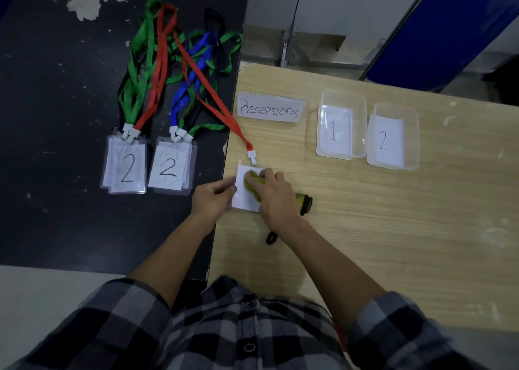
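A white card (242,198) lies on the wooden table (393,229) near its left edge. My left hand (212,198) pinches the card's left edge. My right hand (273,195) grips a yellow-green object (251,183) and holds it against the card. The object's dark end (304,202) sticks out to the right of that hand. A red lanyard (213,100) runs from the black table (56,89) to a white clip (252,156) just above the card.
Two stacks of badge holders marked 2 (126,170) (170,167) with green, red and blue lanyards lie on the black table. A sign reading Resepsionis (269,108) and two clear tubs marked 1 (339,128) and 2 (391,139) stand farther back. A blue chair (438,38) is behind.
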`<state>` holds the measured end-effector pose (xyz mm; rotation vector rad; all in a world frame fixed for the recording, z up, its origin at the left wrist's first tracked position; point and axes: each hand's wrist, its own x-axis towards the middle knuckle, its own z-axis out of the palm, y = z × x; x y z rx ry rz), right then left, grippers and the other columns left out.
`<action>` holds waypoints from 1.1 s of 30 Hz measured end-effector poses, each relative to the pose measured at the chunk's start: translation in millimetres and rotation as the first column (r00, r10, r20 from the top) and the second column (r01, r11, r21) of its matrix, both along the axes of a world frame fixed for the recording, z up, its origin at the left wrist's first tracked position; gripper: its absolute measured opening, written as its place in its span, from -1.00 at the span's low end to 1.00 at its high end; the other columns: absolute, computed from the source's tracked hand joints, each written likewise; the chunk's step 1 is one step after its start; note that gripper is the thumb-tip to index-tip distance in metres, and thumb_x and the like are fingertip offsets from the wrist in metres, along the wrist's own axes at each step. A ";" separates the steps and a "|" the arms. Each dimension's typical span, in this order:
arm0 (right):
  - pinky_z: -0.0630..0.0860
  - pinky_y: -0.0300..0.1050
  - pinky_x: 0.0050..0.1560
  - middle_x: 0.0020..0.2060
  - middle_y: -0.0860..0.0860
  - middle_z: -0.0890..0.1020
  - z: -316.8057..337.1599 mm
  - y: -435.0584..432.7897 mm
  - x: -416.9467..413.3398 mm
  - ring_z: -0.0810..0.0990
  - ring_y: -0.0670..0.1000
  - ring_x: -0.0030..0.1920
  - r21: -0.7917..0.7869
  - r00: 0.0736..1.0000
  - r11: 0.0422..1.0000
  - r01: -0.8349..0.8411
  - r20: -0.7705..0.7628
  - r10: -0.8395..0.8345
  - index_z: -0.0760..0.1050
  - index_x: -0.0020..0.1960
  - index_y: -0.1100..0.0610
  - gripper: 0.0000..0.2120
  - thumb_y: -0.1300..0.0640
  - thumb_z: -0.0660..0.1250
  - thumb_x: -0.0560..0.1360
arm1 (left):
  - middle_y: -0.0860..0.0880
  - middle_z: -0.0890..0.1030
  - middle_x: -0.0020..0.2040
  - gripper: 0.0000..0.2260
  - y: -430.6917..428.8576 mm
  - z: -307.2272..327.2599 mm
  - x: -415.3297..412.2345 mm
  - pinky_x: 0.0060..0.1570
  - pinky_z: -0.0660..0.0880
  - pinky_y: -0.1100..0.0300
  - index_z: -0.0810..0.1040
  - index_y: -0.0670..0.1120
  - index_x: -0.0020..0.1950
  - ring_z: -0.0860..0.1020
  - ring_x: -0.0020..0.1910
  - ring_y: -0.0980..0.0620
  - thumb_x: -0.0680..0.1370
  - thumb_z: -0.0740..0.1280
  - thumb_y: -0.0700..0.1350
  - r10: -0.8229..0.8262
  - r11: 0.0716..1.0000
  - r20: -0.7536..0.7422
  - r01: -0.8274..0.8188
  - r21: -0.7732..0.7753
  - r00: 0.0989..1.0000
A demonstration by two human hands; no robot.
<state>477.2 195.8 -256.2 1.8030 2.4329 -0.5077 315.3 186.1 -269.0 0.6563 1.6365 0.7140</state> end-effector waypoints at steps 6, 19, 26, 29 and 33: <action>0.36 -0.03 0.00 0.24 0.09 0.42 0.0 -36.7 20.5 0.40 0.11 0.13 -0.043 0.977 0.980 -0.196 -0.097 0.191 0.33 0.48 -0.08 -0.43 0.22 0.32 0.52 | -0.03 0.67 0.10 -0.73 -2.3 3.2 -1.6 0.08 0.62 0.10 0.62 -0.05 0.27 0.65 0.07 0.03 0.57 0.41 -0.21 0.046 0.998 0.054 -0.044 -0.043 0.997; 0.51 -0.01 0.16 0.34 0.12 0.26 12.5 23.9 -20.5 0.48 0.15 0.18 -0.327 0.785 0.885 0.331 -0.425 -0.451 0.16 0.57 0.09 -0.41 0.15 0.24 0.58 | 0.14 0.67 -0.08 -0.77 -29.9 75.4 -32.6 -0.08 0.53 0.48 0.67 -0.07 0.19 0.63 -0.13 0.30 0.54 0.43 -0.18 0.145 0.878 -0.503 0.124 0.463 0.852; 0.54 0.08 0.02 0.31 0.16 0.29 10.1 -0.2 -17.9 0.53 0.22 0.11 -0.301 0.815 0.840 0.451 -0.245 -0.525 0.15 0.54 0.14 -0.45 0.10 0.22 0.61 | 0.05 0.68 -0.06 -0.76 -36.2 83.8 -45.5 -0.07 0.65 0.13 0.67 -0.11 0.18 0.63 -0.16 0.15 0.52 0.43 -0.24 0.091 0.801 -0.582 0.287 0.525 0.808; 0.51 0.10 0.12 0.36 0.14 0.31 14.3 -16.4 -19.5 0.45 0.17 0.22 -0.176 0.873 0.864 0.472 -0.045 -0.486 0.11 0.57 0.10 -0.39 -0.01 0.23 0.60 | 0.05 0.67 -0.10 -0.76 -38.6 86.8 -49.7 -0.09 0.65 0.11 0.67 -0.10 0.17 0.62 -0.19 0.15 0.51 0.43 -0.23 0.059 0.781 -0.593 0.333 0.529 0.803; 0.41 0.04 0.22 0.29 0.06 0.48 49.7 -20.9 -43.3 0.46 0.08 0.25 0.068 0.803 0.823 0.563 -0.277 -0.527 0.42 0.39 0.11 -0.54 -0.15 0.18 0.62 | 0.03 0.68 -0.15 -0.78 -38.0 91.2 -58.1 -0.22 0.63 0.11 0.70 -0.10 0.13 0.61 -0.25 0.13 0.48 0.47 -0.23 0.039 0.673 -0.687 0.489 0.555 0.726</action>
